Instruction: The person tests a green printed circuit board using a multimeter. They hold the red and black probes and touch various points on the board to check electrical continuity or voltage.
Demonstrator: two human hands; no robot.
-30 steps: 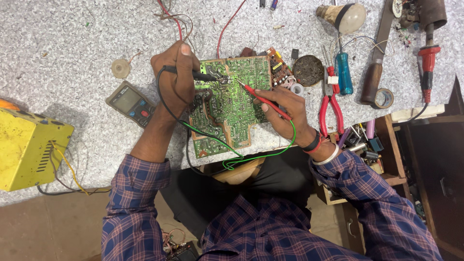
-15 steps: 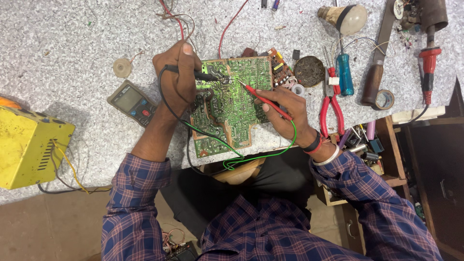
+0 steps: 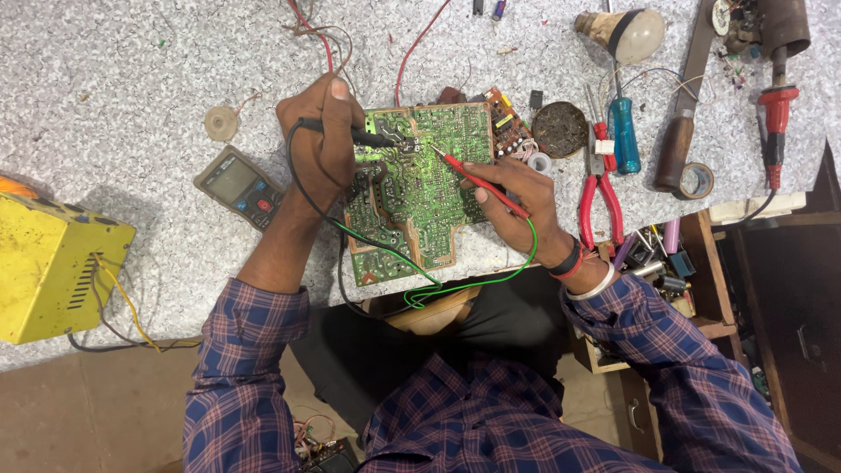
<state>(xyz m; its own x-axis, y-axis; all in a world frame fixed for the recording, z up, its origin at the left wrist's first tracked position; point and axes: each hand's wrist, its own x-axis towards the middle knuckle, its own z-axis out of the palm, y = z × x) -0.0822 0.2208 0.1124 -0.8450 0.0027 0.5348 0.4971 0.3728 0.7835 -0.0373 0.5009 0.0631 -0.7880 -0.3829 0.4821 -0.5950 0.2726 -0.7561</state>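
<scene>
You sit at a grey speckled stone worktop [image 3: 105, 79] under even light. A bare brown floor [image 3: 88, 412] lies below you, and a wooden drawer unit [image 3: 710, 263] stands at your right.

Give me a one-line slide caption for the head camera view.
Left hand holds black probe, right hand red probe, on a green circuit board.

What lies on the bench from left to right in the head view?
Yellow box → multimeter → left hand with black probe → green circuit board → right hand with red probe → red pliers → blue screwdriver → tape roll.
</scene>
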